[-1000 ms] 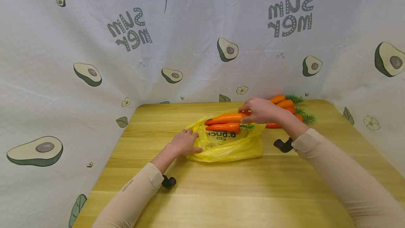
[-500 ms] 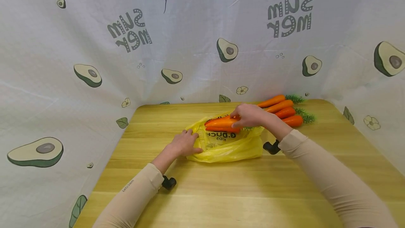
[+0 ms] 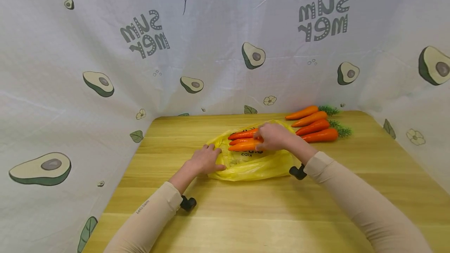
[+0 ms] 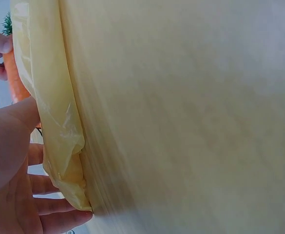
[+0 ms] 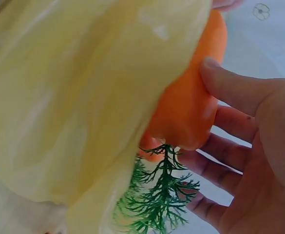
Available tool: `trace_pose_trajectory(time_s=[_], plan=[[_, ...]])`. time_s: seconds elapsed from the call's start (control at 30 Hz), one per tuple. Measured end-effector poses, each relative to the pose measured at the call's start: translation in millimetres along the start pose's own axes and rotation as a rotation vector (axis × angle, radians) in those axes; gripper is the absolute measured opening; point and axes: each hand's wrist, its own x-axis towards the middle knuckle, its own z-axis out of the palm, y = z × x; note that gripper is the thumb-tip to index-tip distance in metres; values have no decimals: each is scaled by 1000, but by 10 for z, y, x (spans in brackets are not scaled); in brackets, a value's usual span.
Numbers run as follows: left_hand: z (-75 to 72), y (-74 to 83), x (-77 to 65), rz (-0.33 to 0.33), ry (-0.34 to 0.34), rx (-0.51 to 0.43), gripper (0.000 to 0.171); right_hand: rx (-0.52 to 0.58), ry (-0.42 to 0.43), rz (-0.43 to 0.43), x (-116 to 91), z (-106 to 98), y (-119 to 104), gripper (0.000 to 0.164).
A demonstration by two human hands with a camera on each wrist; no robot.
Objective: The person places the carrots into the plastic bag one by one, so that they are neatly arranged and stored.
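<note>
A yellow plastic bag (image 3: 260,171) with dark lettering lies on the table, its mouth spread. My left hand (image 3: 205,159) rests at the bag's left edge, fingers fairly straight and thumb apart; in the left wrist view its fingertips touch the yellow plastic. With thumb and fingers, my right hand (image 3: 275,136) holds an orange carrot (image 3: 242,146) over the bag's opening. Its green leafy top (image 5: 164,195) shows in the right wrist view. Two redder carrots lie just behind it in the bag, the farther carrot (image 3: 242,134) partly covered by the right hand.
Several more carrots (image 3: 311,118) with green tops lie side by side at the table's back right, beyond my right forearm. A white curtain (image 3: 225,42) printed with avocados hangs behind the wooden table (image 3: 246,221).
My right hand has moved left and nearer to me with the carrot, bringing it in front of the two others in the bag. My left hand has stayed in place.
</note>
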Motion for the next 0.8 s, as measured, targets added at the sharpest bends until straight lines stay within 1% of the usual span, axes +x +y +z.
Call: trace_pose_trajectory(time_s=[0.17,0.3,0.43,0.53,0.63,0.8], plan=[[-19,-2,-4,10,8,14,72,-4,39,-10,-25,102,17,39],[-16,0,-1,7,-1,15,72,-29,59,-3,-42,179,28,40],[5,2,10,0,-13,11,74,-60,81,7,-63,256,42,45],[16,-1,16,-4,-17,15,74,-68,107,-1,-75,302,48,48],[17,-2,17,-3,-13,17,74,-84,135,-17,-88,339,53,46],[14,1,7,3,-5,17,73,-92,142,-17,-120,379,60,43]])
